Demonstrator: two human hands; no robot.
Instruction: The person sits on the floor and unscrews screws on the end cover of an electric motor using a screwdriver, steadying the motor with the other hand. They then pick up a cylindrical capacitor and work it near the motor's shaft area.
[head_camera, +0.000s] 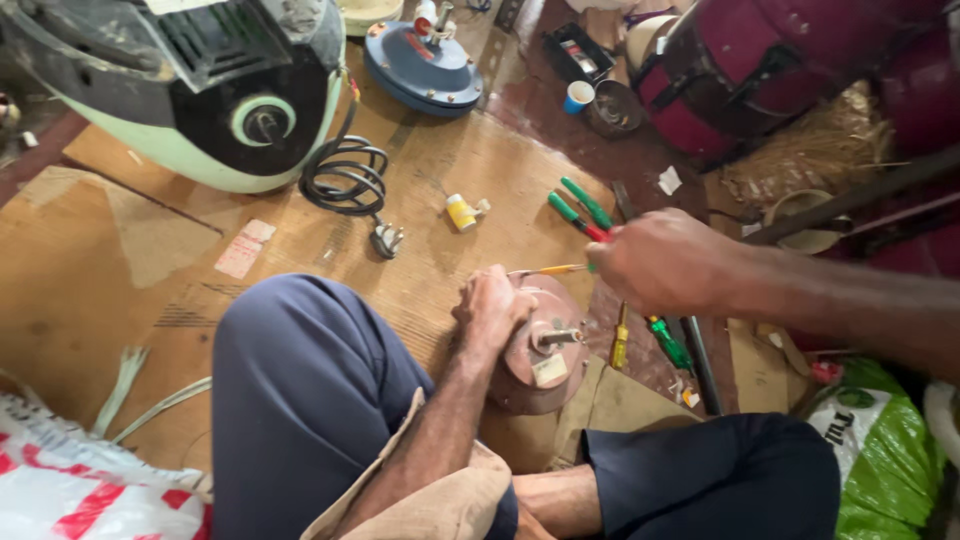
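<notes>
A round reddish-brown motor housing with a short metal shaft lies tilted on the cardboard between my knees. My left hand grips its upper left rim. My right hand is closed on a screwdriver with an orange shank; its tip points left and reaches the housing's top edge by my left fingers. Green-handled pliers lie just beyond my right hand.
A pale green and black appliance with a coiled black cord and plug stands at the back left. A blue round motor cover, a yellow fitting, a blue cup and more screwdrivers lie around.
</notes>
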